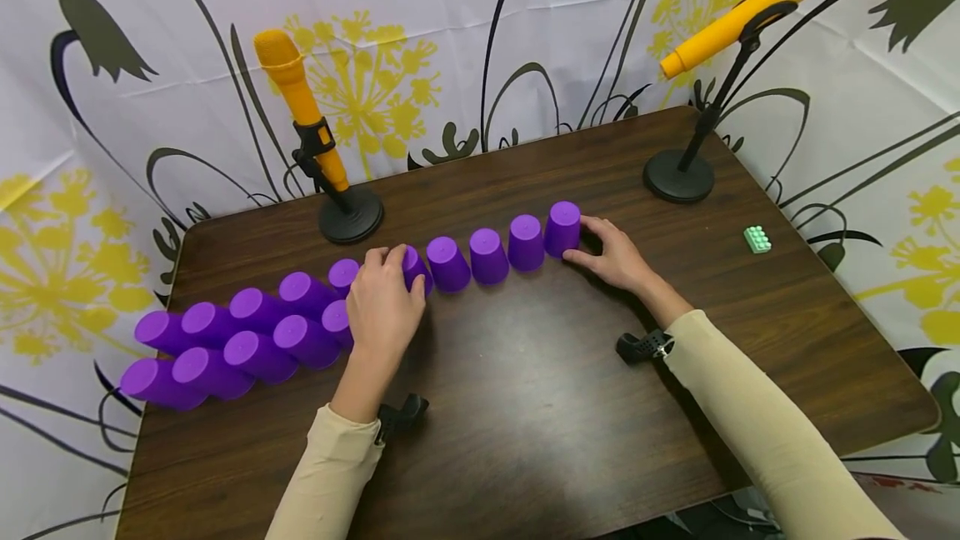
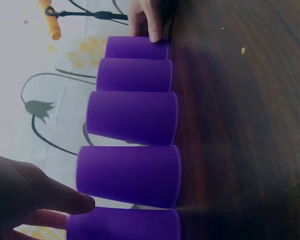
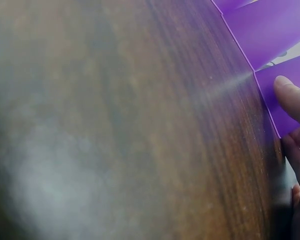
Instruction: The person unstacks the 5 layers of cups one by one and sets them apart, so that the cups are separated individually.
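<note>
Upside-down purple cups stand in a row on the table. My left hand (image 1: 385,298) is over the near end of this row, its fingers and thumb about the upper part of a purple cup (image 1: 417,267). In the left wrist view the thumb (image 2: 82,202) lies at that cup's top edge. At the row's right end, my right hand (image 1: 613,255) holds the last purple cup (image 1: 562,227) from the side, thumb in front and fingers behind. Between the hands stand several more cups, among them a middle cup (image 1: 489,257). My left hand hides part of the cups behind it.
Two close rows of upside-down purple cups (image 1: 255,311) fill the table's left side. Behind them an orange microphone (image 1: 300,98) stands on a black base (image 1: 352,213). Another orange microphone (image 1: 765,7) is on a stand at back right. A small green block (image 1: 757,240) lies near the right edge.
</note>
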Action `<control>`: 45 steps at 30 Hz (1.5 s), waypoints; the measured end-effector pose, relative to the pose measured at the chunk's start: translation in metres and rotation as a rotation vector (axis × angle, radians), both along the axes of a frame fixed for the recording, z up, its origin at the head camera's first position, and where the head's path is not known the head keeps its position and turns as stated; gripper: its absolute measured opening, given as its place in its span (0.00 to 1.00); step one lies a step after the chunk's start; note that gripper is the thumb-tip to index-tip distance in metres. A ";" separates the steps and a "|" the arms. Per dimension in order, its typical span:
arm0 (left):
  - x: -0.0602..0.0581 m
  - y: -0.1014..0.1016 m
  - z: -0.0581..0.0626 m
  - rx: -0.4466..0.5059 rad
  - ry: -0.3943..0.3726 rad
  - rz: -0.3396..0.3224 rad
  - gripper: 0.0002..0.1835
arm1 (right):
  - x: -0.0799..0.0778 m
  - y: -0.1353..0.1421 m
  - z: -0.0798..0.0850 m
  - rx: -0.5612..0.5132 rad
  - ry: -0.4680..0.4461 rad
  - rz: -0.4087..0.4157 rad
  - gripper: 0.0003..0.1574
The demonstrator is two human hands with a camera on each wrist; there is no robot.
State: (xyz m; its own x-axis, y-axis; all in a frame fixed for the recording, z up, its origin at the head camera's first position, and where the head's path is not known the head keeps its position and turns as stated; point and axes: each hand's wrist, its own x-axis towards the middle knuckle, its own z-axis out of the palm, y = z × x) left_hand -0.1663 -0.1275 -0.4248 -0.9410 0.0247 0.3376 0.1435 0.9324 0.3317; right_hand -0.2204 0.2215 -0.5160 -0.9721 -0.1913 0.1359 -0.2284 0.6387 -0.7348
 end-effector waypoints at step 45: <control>0.136 -0.151 0.007 0.456 0.555 0.503 0.19 | 0.001 -0.002 -0.002 -0.004 -0.007 -0.008 0.41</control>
